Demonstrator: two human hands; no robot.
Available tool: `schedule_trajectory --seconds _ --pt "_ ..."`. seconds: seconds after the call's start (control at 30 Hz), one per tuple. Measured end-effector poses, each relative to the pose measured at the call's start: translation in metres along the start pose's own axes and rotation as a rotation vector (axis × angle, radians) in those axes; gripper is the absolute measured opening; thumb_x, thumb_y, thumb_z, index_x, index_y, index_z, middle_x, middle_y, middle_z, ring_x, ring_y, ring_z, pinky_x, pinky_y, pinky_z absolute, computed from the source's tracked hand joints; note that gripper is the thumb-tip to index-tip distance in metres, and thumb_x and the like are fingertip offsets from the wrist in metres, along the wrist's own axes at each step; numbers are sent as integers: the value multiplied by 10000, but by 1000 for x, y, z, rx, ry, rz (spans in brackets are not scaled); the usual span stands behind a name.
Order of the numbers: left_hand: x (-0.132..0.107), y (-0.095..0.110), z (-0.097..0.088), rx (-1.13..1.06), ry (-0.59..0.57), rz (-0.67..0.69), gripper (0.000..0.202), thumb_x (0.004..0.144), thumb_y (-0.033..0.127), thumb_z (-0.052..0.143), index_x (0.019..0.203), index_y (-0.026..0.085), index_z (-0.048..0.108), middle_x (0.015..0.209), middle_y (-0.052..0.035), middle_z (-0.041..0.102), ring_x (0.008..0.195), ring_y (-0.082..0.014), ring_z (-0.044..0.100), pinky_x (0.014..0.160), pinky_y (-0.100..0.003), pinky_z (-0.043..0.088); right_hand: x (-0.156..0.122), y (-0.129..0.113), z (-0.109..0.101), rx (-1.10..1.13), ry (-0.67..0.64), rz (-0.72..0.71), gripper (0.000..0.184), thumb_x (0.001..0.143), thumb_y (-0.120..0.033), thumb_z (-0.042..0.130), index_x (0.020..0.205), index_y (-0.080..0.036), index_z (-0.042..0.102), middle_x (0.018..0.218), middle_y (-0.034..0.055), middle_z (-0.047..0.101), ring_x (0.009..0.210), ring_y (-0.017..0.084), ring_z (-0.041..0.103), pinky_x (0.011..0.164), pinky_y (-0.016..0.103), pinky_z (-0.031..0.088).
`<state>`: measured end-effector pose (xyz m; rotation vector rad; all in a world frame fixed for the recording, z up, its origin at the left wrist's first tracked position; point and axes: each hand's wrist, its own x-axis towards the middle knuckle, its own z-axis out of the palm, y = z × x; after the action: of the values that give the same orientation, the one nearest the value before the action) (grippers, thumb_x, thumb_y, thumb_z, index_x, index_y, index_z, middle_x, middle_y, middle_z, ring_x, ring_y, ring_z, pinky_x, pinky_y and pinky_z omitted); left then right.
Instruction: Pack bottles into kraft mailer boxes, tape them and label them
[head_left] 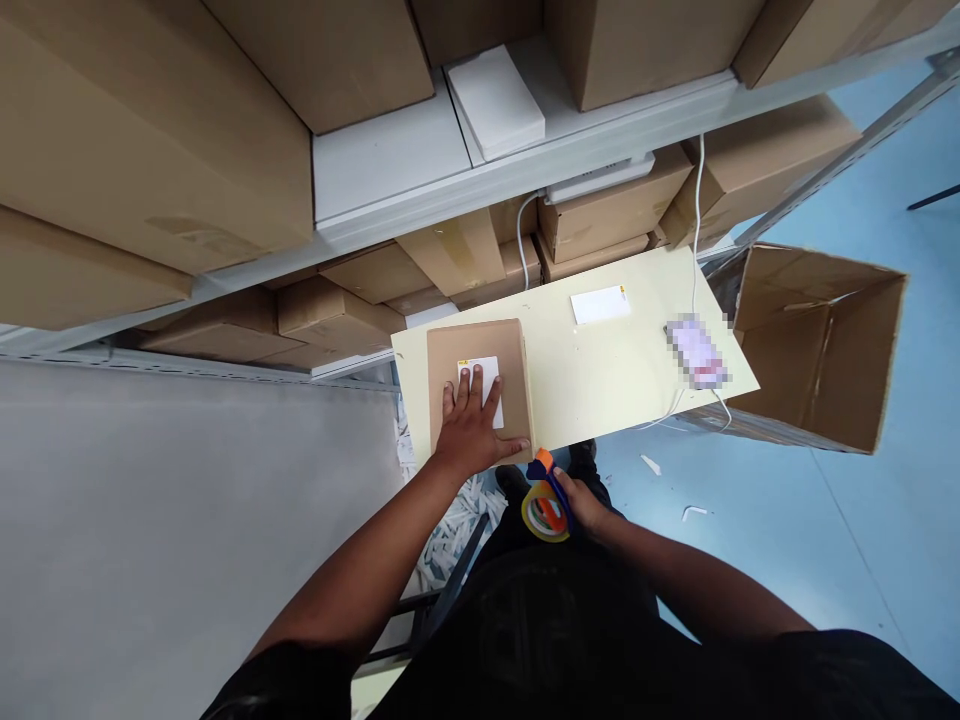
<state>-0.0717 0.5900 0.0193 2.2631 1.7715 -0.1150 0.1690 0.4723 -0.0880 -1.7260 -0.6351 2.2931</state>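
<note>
A box (480, 341) lies on the table (611, 380), left of a card (600, 306), before shelves (382, 172).

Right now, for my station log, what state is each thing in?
Small carton: top closed, lying on the table
Carton's label: partly covered by the left hand
Tape dispenser: loaded, held in the right hand
Large box: open
Pixelated device: on the table, screen unreadable

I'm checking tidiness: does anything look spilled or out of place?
Yes: a white scrap and a bent white piece lie loose on the blue floor to the right, looking like dropped litter. White strips lie heaped below the table at left; whether they're contained is unclear.
</note>
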Motion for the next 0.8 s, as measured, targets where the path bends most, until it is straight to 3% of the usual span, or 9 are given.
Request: schedule_trajectory --seconds 0.17,0.33,0.6,0.8 --pt "1 -1 2 -9 17 7 1238 739 848 653 1668 174 188 1742 -192 -15 1597 -422 -59 1257 -628 -51 -6 -73 -47 -454 54 92 728 776 -859 600 813 -153 774 813 119 768 738 258 693 700 356 508" --pt "0 -1 2 4 33 8 1230 736 841 659 1667 182 197 1743 -187 19 1600 -413 -49 1259 -627 -30 -14 -125 -50 -881 110 42 727 776 -868 590 875 -174 780 860 123 774 788 257 707 695 313 468" --pt "-2 1 3 14 47 6 1221 741 842 650 1665 180 203 1741 -191 46 1600 -416 -35 1258 -634 -11 -22 -154 -37 -1242 115 79 865 797 -917 472 911 -120 786 875 189 763 854 309 726 706 325 470" --pt "-2 1 3 -13 39 -7 1234 726 855 652 1664 190 206 1742 -185 46 1601 -412 -44 1256 -633 -22 -26 -150 -34 -1136 137 75 795 773 -899 531 799 -140 768 865 177 763 809 315 724 702 349 478"
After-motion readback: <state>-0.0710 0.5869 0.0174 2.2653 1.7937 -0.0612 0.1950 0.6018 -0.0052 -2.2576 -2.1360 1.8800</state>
